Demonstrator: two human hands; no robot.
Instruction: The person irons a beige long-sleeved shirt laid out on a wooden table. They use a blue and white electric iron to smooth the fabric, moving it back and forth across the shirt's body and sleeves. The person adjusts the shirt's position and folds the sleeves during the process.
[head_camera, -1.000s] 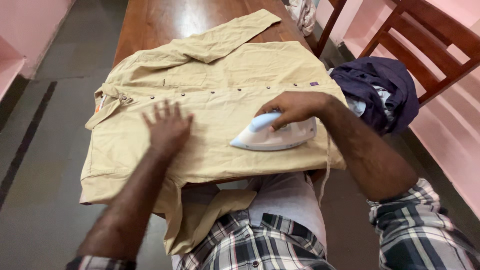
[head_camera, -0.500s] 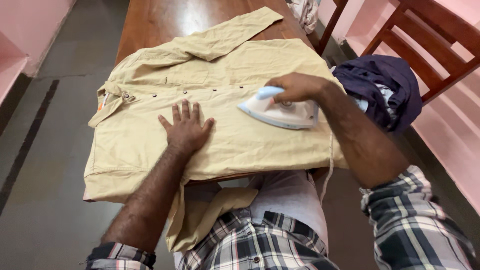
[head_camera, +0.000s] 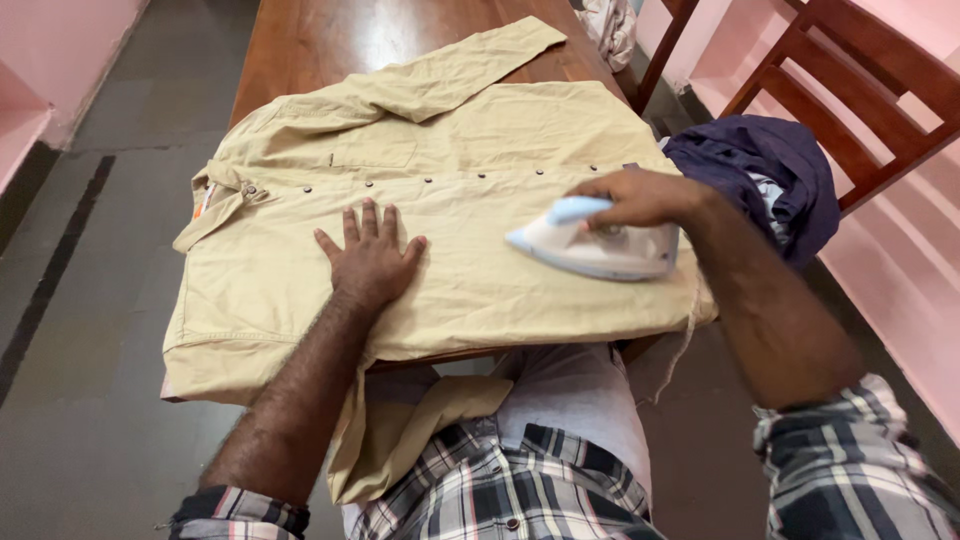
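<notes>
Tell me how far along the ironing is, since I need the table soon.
The shirt lies buttoned and spread on the table, its front mostly smooth. The left hand presses it flat while the right hand holds the iron on the hem end. The far sleeve looks creased, and dark clothes wait on the chair.

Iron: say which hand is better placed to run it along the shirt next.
Right. The right hand already grips the handle of the iron, which sits on the lower part of the tan shirt. The left hand lies flat, fingers spread, on the cloth, apart from the iron.
</notes>
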